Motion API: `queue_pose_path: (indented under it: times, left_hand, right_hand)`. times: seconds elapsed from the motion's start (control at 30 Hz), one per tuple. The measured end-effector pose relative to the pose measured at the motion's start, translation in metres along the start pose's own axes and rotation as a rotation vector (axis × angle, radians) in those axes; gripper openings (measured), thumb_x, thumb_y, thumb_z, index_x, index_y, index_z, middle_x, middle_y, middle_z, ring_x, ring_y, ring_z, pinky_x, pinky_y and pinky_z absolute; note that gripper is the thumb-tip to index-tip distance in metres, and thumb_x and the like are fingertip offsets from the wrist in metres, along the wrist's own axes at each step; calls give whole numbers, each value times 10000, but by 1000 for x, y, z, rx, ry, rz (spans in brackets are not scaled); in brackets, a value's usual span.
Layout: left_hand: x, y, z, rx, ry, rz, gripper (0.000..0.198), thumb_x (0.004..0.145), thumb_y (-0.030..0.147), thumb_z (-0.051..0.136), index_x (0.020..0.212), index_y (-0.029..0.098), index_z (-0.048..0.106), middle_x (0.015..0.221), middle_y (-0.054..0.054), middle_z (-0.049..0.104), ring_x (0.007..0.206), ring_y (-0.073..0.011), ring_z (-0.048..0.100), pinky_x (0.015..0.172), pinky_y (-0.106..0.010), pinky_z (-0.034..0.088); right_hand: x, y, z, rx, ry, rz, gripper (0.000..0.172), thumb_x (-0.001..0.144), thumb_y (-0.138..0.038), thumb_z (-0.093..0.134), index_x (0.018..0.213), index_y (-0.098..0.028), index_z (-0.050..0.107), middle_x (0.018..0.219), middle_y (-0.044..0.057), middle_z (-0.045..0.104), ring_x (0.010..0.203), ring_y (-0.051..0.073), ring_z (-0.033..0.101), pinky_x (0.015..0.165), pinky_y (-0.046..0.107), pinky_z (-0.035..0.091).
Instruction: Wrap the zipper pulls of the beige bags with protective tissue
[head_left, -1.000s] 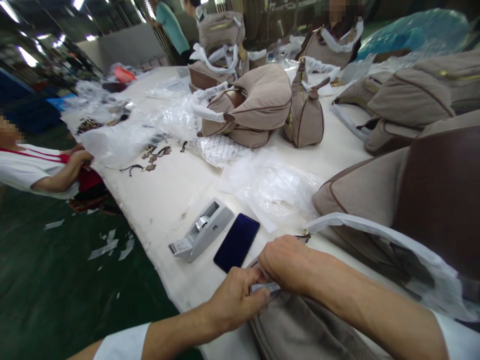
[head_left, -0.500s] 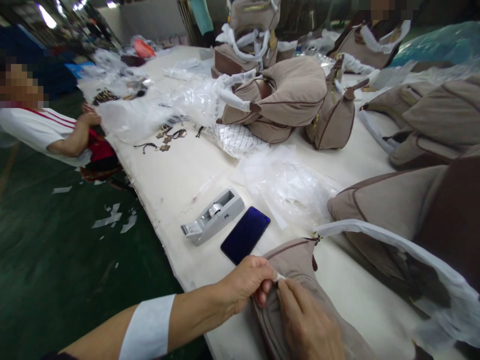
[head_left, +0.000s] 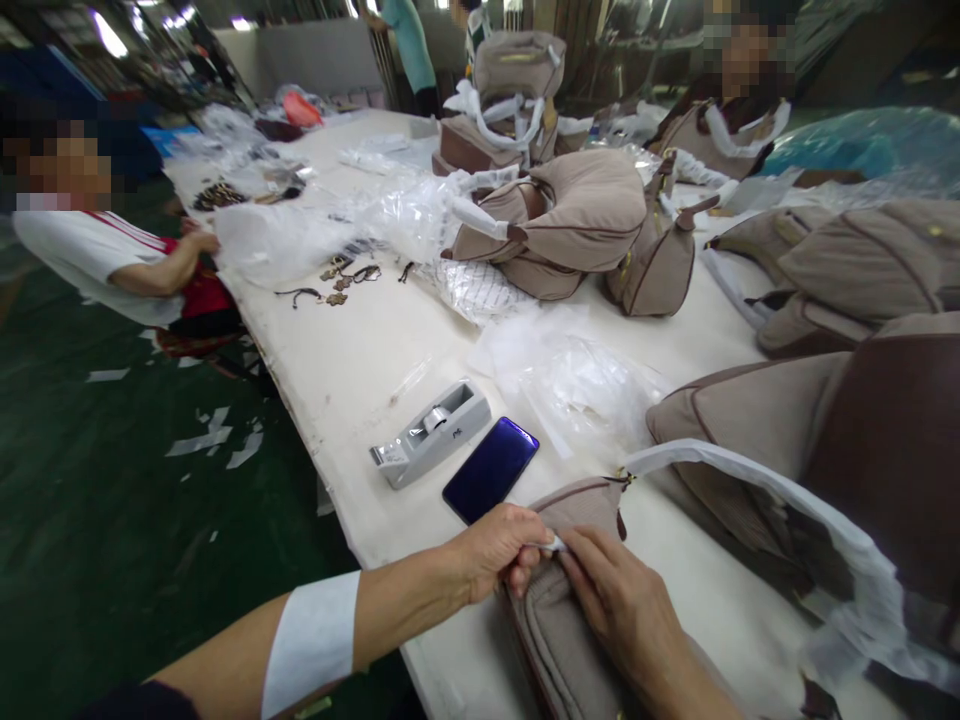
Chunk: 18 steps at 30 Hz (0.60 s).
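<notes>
A taupe fabric bag [head_left: 555, 620] with brown piping lies at the table's near edge, under both my hands. Over it, my left hand [head_left: 514, 545] is closed in a pinch on a small strip of white wrapping [head_left: 553, 544]. The fingertips of my right hand [head_left: 619, 590] press together at the other end of that strip, touching it. Just beyond my left hand lies a dark phone [head_left: 491, 470], and beside it stands a grey tape dispenser [head_left: 431, 435]. A white band wraps my left forearm.
More taupe bags [head_left: 577, 215] with white-wrapped handles stand across the table [head_left: 337, 370]. Crumpled clear plastic [head_left: 585, 370] lies mid-table, near several dark metal tags [head_left: 337, 285]. A person in a white shirt [head_left: 112, 260] sits at the left edge; others are at the back.
The pinched white strip and both hands have shifted slightly upward in view. My right hand has turned so more of its back and wrist shows. The view has tilted a little.
</notes>
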<state>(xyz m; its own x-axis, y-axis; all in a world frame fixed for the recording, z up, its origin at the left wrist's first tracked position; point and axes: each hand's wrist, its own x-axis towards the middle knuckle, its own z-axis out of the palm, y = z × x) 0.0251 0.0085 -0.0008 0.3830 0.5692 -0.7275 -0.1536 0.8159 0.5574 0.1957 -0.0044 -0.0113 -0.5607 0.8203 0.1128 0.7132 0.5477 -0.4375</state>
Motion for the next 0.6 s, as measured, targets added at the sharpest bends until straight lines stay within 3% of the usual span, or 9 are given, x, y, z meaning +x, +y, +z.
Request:
queue_pose_path:
  times: [0.1, 0.17, 0.23, 0.3, 0.37, 0.43, 0.5, 0.6]
  left_hand:
    - [0, -1, 3, 78, -26, -60, 177, 583, 272, 582, 543, 185, 433, 335, 104, 370, 256, -45, 297, 281, -164, 278]
    - [1, -4, 3, 139, -26, -70, 198, 579, 295, 586, 536, 187, 425, 335, 96, 382, 253, -56, 314, 273, -168, 280]
    - [0, -5, 0, 194, -40, -51, 225, 597, 344, 594, 564, 179, 445, 373, 77, 441, 271, -66, 367, 294, -172, 314]
    - [-4, -2, -4, 284, -62, -43, 286, 659, 439, 568, 630, 170, 477, 432, 51, 503, 310, -86, 436, 333, -187, 356]
    - [-10, 3, -6, 472, -30, -6, 386, 745, 546, 472, 689, 166, 504, 482, 27, 532, 371, -116, 499, 386, -214, 389]
    - [-16, 9, -5, 808, 92, 142, 455, 789, 591, 412, 734, 159, 545, 539, 0, 554, 477, -155, 554, 474, -255, 422]
    - [-20, 12, -2, 1206, 220, 413, 434, 778, 570, 478, 808, 152, 588, 667, -41, 598, 630, -198, 583, 591, -306, 439]
    - [-15, 10, 1, 1601, 237, 790, 308, 789, 455, 553, 917, 178, 593, 902, -73, 609, 801, -216, 550, 696, -340, 419]
  right_hand:
    - [5, -10, 11, -210, -30, -5, 183, 807, -109, 453, 743, -190, 604, 671, 36, 605, 566, 186, 613, 470, 262, 456]
    - [5, -16, 12, -232, -51, 57, 197, 749, -55, 469, 718, -195, 604, 643, 26, 602, 553, 194, 614, 459, 264, 446]
    - [2, -16, 5, -102, -81, 96, 283, 745, -56, 482, 959, -181, 620, 793, 45, 660, 660, 194, 647, 531, 256, 487]
    - [-4, -6, -10, 98, -103, 87, 502, 789, -125, 504, 1285, -169, 442, 966, 65, 665, 732, 168, 650, 609, 237, 515]
    - [-15, 13, -29, 241, -84, 111, 580, 839, -234, 512, 1382, -181, 313, 993, 64, 656, 703, 140, 638, 630, 218, 523]
    - [-29, 39, -44, 283, -30, 217, 449, 859, -320, 506, 1292, -217, 449, 876, 37, 664, 609, 127, 616, 549, 205, 515]
    - [-45, 65, -52, 260, 61, 354, 351, 835, -400, 525, 1128, -217, 589, 783, 39, 669, 564, 143, 613, 454, 214, 492]
    - [-71, 97, -50, 226, 161, 518, 374, 766, -501, 561, 991, -221, 665, 794, 70, 703, 610, 197, 652, 412, 247, 490]
